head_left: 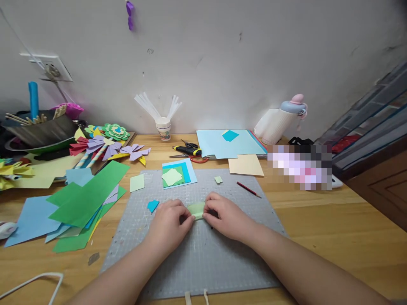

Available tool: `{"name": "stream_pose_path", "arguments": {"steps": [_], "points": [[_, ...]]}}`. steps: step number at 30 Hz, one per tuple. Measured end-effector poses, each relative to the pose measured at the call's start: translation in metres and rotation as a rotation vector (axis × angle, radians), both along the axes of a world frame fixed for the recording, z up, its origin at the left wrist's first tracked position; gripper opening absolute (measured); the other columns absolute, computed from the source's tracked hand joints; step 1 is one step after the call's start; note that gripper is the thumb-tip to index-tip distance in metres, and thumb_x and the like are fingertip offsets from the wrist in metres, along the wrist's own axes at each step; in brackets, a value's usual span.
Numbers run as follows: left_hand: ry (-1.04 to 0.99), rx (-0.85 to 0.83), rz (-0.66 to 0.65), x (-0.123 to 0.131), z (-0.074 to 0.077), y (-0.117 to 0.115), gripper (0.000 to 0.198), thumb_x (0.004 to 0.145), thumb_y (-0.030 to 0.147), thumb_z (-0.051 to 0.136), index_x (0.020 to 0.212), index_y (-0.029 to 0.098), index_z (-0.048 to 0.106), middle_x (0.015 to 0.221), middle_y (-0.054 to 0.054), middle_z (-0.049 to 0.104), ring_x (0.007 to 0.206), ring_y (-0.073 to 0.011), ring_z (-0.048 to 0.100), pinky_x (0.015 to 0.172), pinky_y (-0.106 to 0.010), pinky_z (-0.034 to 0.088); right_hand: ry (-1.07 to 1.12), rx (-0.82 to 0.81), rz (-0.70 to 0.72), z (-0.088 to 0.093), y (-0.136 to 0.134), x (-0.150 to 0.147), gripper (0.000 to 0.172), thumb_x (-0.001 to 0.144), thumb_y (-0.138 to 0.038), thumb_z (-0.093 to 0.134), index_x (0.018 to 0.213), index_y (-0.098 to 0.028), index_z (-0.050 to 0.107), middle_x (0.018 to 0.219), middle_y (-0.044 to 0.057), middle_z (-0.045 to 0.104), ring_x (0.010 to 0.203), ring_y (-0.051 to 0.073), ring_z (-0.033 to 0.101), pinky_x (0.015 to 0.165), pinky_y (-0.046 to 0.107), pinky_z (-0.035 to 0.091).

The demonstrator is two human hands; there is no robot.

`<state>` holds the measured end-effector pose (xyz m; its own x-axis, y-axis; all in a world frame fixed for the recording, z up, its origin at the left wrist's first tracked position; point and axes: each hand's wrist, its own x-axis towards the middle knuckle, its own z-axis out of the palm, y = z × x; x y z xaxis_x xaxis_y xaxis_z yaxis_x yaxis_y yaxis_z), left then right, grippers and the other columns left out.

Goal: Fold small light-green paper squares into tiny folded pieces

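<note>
Between my two hands is a small piece of light green paper [197, 209], with what looks like a fold along its near edge. My left hand [172, 220] pinches its left end between thumb and fingers. At the right end, my right hand [224, 215] grips the same piece, also closed. Both hands rest low over the grey cutting mat [203, 262]. A blue paper scrap [153, 206] lies left of my left hand. Beyond the hands are a small green cut piece [218, 180] and a stack of paper squares [173, 176]. The fingers partly cover the paper's ends.
A dark red pencil [248, 189] lies at the mat's right. Scissors and pliers [187, 150] sit behind the mat, near a paper cup [164, 128] of white strips. Coloured sheets [92, 199] spread on the left. A bottle [280, 120] stands against the wall.
</note>
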<state>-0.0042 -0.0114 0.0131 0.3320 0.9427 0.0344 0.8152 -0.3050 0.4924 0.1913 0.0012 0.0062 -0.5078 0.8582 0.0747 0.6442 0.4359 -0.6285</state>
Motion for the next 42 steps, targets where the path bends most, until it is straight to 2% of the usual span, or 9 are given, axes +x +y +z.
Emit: {"name": "stream_pose_path", "arguments": {"steps": [4,11,35,42], "points": [[0.004,0.009,0.053,0.0020,-0.0024,0.0028,0.021,0.081,0.029,0.055,0.064,0.019,0.060,0.075,-0.001,0.059,0.077,-0.0182,0.054,0.068,-0.029,0.036,0.001,-0.044,-0.090,-0.0019,-0.0013,-0.0042,0.010,0.081,-0.015,0.053,0.072,-0.018,0.053,0.088,0.002,0.053,0.075,0.014,0.051,0.066,0.025,0.039],[0.044,0.024,0.070,0.0066,-0.0023,0.0050,0.018,0.079,0.025,0.055,0.063,0.019,0.057,0.074,0.000,0.057,0.076,-0.0180,0.054,0.069,-0.029,0.034,0.015,-0.041,-0.134,-0.0082,-0.0011,-0.0065,0.010,0.077,-0.012,0.054,0.071,-0.019,0.050,0.086,0.001,0.050,0.074,0.013,0.050,0.066,0.026,0.039],[0.077,0.012,0.061,0.0059,-0.0024,0.0067,0.016,0.078,0.025,0.057,0.062,0.020,0.055,0.074,0.000,0.056,0.074,-0.0177,0.052,0.067,-0.029,0.033,0.019,-0.078,-0.146,-0.0085,0.0034,-0.0084,0.010,0.077,-0.012,0.053,0.069,-0.018,0.051,0.085,0.001,0.050,0.073,0.013,0.050,0.067,0.026,0.039],[0.115,0.039,-0.002,0.0038,0.0043,0.0034,0.005,0.079,0.020,0.056,0.075,0.020,0.057,0.078,0.000,0.058,0.077,-0.0181,0.053,0.068,-0.030,0.035,0.024,-0.073,-0.143,-0.0073,0.0032,-0.0081,0.010,0.077,-0.011,0.053,0.070,-0.018,0.052,0.084,0.001,0.050,0.072,0.014,0.050,0.066,0.026,0.040]]}}
